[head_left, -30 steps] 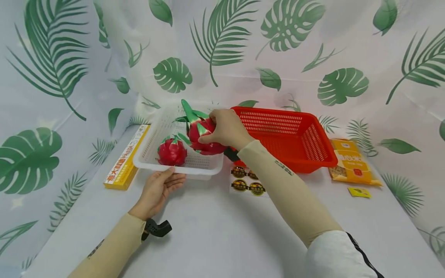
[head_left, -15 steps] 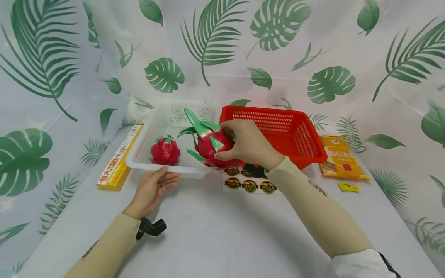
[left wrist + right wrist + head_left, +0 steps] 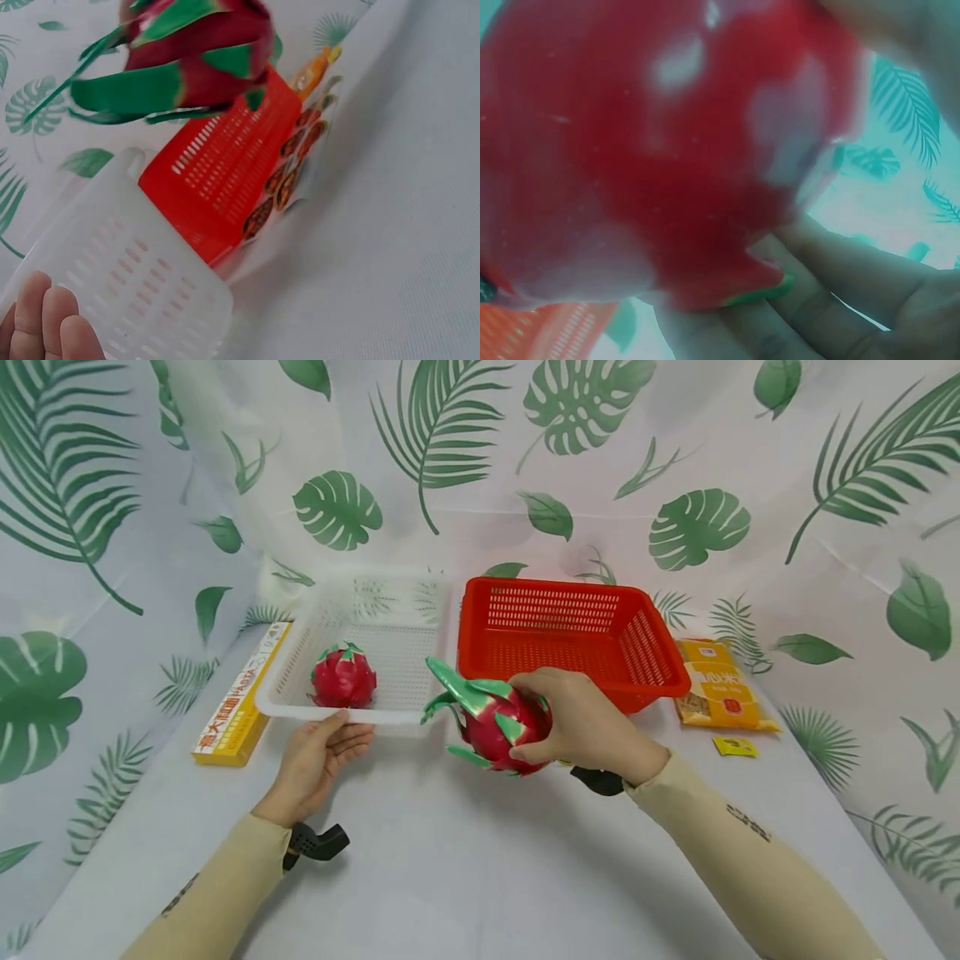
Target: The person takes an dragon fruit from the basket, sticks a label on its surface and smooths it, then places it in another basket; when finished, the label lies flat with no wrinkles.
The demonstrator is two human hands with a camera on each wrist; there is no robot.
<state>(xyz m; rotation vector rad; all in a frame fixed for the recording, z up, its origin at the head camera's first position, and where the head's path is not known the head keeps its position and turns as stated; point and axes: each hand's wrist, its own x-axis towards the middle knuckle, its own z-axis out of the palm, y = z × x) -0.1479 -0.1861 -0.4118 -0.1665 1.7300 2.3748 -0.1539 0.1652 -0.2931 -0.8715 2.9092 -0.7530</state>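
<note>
My right hand [image 3: 577, 718] grips a red dragon fruit [image 3: 498, 727] with long green scales, held in the air in front of the red basket. In the right wrist view the dragon fruit [image 3: 652, 150] fills most of the picture, with fingers curled round its side. My left hand [image 3: 315, 760] holds the front rim of a white plastic basket [image 3: 405, 717], thumb on the rim and fingers against the outer wall. Inside that basket, near its front left, sits a second dragon fruit [image 3: 343, 678].
The red basket [image 3: 562, 643] stands right of the white one. A yellow pasta box [image 3: 240, 702] lies at the left. An orange food bag [image 3: 723, 689] and a small yellow packet [image 3: 735, 746] lie at the right. Round stickers [image 3: 289, 180] lie before the red basket.
My right hand has carried the dragon fruit out from above the white basket, rightward and toward me. The left hand keeps its hold on the rim. The head view has shifted slightly.
</note>
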